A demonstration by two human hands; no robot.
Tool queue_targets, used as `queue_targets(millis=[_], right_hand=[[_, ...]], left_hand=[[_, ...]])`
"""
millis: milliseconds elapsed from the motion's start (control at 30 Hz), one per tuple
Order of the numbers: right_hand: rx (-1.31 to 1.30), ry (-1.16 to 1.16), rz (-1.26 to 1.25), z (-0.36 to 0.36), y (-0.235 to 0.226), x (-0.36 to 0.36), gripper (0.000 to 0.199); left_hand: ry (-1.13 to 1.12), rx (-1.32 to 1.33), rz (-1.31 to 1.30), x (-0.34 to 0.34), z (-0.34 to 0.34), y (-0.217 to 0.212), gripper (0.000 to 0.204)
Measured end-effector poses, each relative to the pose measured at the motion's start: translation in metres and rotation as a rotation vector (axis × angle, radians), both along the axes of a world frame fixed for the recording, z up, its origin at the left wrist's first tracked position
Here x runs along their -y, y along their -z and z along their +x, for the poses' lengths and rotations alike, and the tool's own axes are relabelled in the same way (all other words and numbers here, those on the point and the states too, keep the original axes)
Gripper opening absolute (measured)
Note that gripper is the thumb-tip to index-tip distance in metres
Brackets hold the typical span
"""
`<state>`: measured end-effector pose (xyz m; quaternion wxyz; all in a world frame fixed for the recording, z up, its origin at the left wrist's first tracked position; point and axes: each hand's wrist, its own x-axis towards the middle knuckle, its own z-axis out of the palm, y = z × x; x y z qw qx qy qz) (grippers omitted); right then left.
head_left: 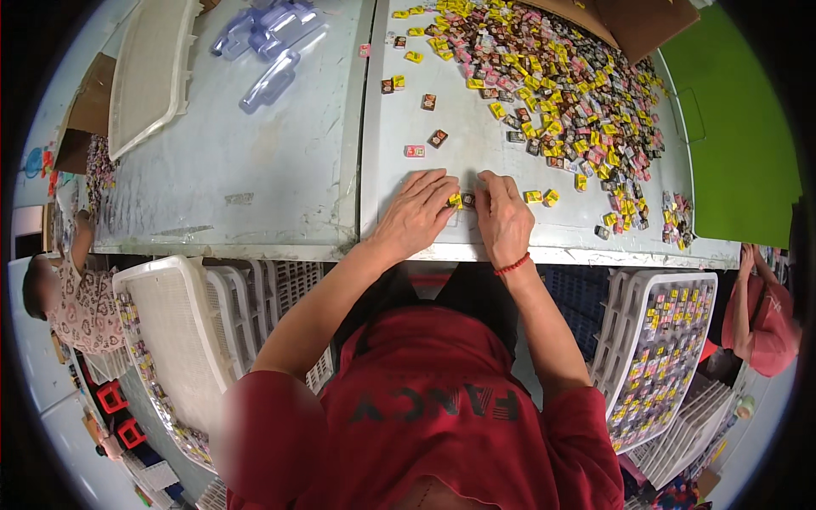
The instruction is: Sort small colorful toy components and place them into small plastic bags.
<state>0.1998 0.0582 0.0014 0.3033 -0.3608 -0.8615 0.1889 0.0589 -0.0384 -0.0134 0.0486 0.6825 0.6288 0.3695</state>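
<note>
Packing workshop: metal sorting table [255, 170], heaped small wrapped pieces [561, 85], stacked plastic trays [183, 331].

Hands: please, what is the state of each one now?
Left hand: flat on the table, fingertips on small wrapped pieces.
Right hand: fingers curled, touching the same pieces.

Table [255, 170]: grey sheet metal, matt, scuffed and scratched, with a seam down the middle. Small wrapped sweets [561, 93] heaped at upper right: shiny foil or plastic wrappers in yellow, pink and brown. Trays [170, 331] at lower left and lower right: white moulded plastic, perforated, dull finish. Clear blister trays [268, 38] at the top: glossy transparent plastic. Cardboard box [633, 21] at top right: brown, matt. Green sheet [739, 153] at right: flat, matt. Wrist band [512, 265]: red thread or cord. Shirt [425, 408] at the bottom: red cloth, matt.
</note>
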Motion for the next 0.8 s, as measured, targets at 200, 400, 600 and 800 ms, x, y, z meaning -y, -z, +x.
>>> queue_targets(millis=[200, 400, 600, 800], right_hand=[[0.008, -0.020, -0.029, 0.014, -0.012, 0.006, 0.015], [0.113, -0.058, 0.045, 0.016, -0.011, 0.010, 0.012], [0.188, -0.017, -0.024, 0.014, -0.017, 0.015, 0.017], [0.214, 0.041, -0.030, 0.006, -0.013, 0.018, 0.020]], left_hand=[[-0.036, -0.016, 0.008, 0.001, 0.002, 0.000, 0.032], [0.005, -0.079, 0.043, 0.001, 0.000, 0.004, 0.026], [-0.006, 0.028, 0.036, 0.002, 0.001, 0.002, 0.024], [0.000, 0.053, -0.002, 0.001, -0.002, 0.004, 0.025]])
